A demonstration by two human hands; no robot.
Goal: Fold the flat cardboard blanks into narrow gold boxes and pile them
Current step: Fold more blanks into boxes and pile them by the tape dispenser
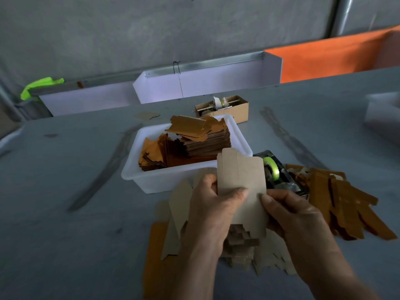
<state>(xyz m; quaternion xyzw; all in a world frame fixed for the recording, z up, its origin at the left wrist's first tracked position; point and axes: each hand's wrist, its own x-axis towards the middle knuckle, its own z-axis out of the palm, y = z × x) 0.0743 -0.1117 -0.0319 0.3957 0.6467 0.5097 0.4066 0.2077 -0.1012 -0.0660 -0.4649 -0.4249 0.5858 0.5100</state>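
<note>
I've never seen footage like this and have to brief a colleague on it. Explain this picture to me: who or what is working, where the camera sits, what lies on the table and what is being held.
No machine here: a person works with two bare hands. The single picture comes from a camera on the person's head, looking forward and down.

The left hand and the right hand together hold one flat cardboard blank, its plain brown side facing the camera, thumbs pressed on it.

On the grey table stands a white tub filled with stacked gold blanks. Right of it sits a tape dispenser with a green roll, then a loose pile of folded gold boxes. Under the hands lie more brown blanks. Further back is a small open carton.
</note>
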